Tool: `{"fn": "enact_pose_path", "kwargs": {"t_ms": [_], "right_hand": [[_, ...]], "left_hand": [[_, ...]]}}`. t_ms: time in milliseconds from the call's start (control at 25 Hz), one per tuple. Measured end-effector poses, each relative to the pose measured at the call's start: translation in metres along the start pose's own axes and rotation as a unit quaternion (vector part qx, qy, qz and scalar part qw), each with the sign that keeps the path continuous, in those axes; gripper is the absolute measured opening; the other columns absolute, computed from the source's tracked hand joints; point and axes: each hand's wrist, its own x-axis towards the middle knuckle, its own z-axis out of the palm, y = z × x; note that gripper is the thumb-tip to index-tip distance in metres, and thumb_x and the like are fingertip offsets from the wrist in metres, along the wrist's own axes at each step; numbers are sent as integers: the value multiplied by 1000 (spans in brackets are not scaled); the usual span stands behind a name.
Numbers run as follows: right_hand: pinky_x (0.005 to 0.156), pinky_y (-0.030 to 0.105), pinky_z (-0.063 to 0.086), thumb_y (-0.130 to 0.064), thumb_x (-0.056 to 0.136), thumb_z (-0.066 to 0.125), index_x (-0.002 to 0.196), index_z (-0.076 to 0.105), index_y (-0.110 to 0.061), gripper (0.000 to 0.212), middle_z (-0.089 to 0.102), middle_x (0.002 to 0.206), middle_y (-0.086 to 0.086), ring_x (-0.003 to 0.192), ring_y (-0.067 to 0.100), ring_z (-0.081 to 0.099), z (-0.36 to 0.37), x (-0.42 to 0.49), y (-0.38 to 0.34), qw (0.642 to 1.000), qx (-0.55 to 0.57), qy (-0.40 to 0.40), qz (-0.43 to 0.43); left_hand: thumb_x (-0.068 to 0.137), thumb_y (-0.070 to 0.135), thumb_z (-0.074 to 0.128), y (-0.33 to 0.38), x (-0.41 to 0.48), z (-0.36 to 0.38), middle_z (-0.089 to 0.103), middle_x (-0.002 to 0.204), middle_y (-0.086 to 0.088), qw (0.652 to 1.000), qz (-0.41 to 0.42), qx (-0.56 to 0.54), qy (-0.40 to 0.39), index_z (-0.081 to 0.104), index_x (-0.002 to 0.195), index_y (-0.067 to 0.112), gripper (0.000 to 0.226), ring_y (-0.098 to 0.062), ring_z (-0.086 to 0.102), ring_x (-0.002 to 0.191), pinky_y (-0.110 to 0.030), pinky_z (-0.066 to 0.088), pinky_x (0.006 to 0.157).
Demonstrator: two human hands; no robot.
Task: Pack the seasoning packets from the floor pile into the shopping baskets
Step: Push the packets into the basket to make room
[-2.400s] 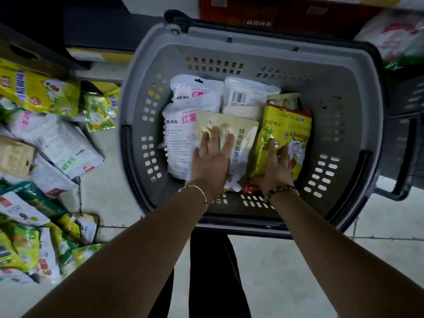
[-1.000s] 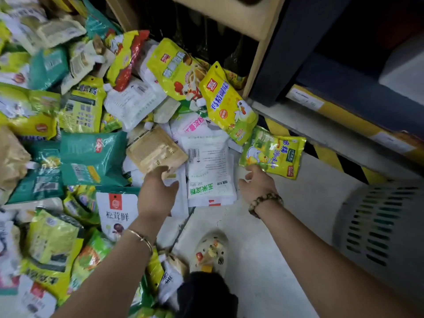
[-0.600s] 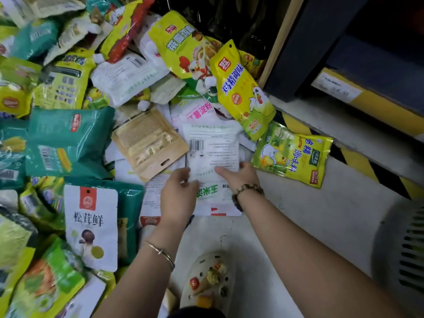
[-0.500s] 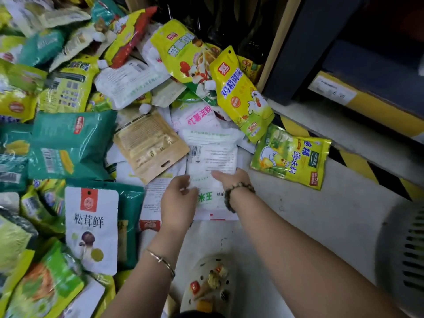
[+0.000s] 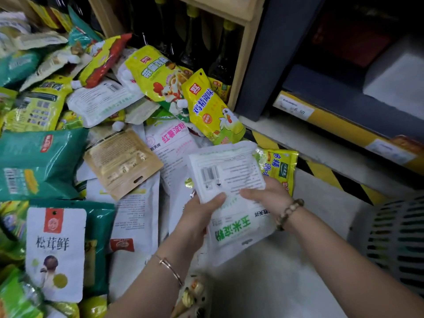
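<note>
Both hands hold a small stack of white starch packets lifted off the floor pile. My left hand grips the stack's left edge, thumb on top. My right hand grips the right side, fingers curled over the front. The lower packet carries green lettering. The pile of yellow, green, white and tan seasoning packets covers the floor to the left. A grey shopping basket shows only its slotted wall at the right edge.
A wooden shelf post with dark bottles behind it stands above the pile. A shelf base with yellow-black hazard stripes and price labels runs along the right. Bare grey floor lies between my arms and the basket. My shoe shows below.
Both hands left the basket and turned to the pile. They closed on the white starch packets and have lifted them off the floor toward the right.
</note>
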Motion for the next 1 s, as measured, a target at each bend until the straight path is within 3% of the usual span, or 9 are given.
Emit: {"fn": "enact_pose_path", "kwargs": {"t_ms": [120, 160, 240, 320, 520, 640, 720, 800, 1000], "right_hand": [[66, 18, 49, -18, 81, 70, 92, 65, -15, 13, 67, 90, -2, 80, 11, 65, -23, 23, 6, 992, -120, 34, 0], [73, 21, 47, -28, 81, 71, 103, 63, -12, 29, 65, 97, -1, 89, 13, 61, -35, 36, 10, 978, -193, 74, -7], [88, 32, 46, -39, 79, 70, 127, 49, -11, 59, 58, 118, 4, 107, 20, 56, -56, 64, 15, 920, -362, 151, -31], [96, 38, 43, -44, 77, 70, 138, 36, -16, 76, 46, 136, 9, 121, 27, 48, -69, 91, 14, 849, -498, 167, -57], [111, 53, 17, -65, 71, 64, 144, 22, -28, 92, 22, 153, 4, 141, 25, 18, -74, 135, 15, 800, -589, 114, -1], [109, 56, 14, -73, 61, 64, 138, 33, -27, 95, 40, 141, 6, 132, 27, 32, -71, 130, 23, 764, -624, 154, 53], [107, 52, 24, -75, 58, 65, 132, 43, -25, 92, 49, 132, 8, 123, 28, 44, -68, 118, 28, 779, -600, 147, 109], [100, 46, 39, -67, 61, 70, 127, 48, -19, 85, 53, 127, 11, 117, 29, 51, -64, 104, 36, 834, -518, 135, 133], [88, 34, 48, -44, 72, 74, 103, 64, -16, 42, 66, 108, 6, 101, 26, 60, -60, 64, 44, 909, -362, 190, 85]], "left_hand": [[87, 5, 62, -13, 12, 19, 71, 105, -16, 997, 49, -21, 61, 62, 115, 7, 29, -34, 69, 94, -50, 54, 85], [87, 2, 61, -16, 15, 21, 72, 102, -17, 995, 57, -29, 77, 63, 112, 6, 25, -35, 69, 93, -51, 54, 85], [87, 2, 62, -19, 20, 20, 72, 98, -18, 990, 54, -28, 124, 64, 106, 6, 19, -37, 69, 91, -55, 52, 85], [86, 3, 64, -23, 22, 19, 71, 97, -20, 987, 42, -19, 154, 64, 103, 6, 17, -40, 68, 91, -58, 52, 84], [88, 2, 60, -27, 20, 20, 72, 94, -22, 990, 19, -45, 133, 63, 105, 4, 17, -38, 70, 84, -55, 56, 73], [88, 2, 60, -26, 21, 16, 70, 100, -24, 992, 18, -28, 124, 62, 108, 2, 20, -42, 67, 92, -60, 51, 84], [89, 2, 59, -26, 20, 15, 69, 102, -26, 991, 25, -19, 129, 61, 108, 1, 19, -43, 66, 93, -61, 49, 86], [90, 1, 58, -27, 18, 13, 69, 101, -26, 991, 32, -18, 132, 60, 109, 1, 19, -41, 67, 90, -57, 53, 82], [91, 0, 55, -29, 5, 9, 68, 101, -26, 991, 51, -1, 126, 58, 111, 1, 20, -38, 68, 87, -52, 54, 80]]}}
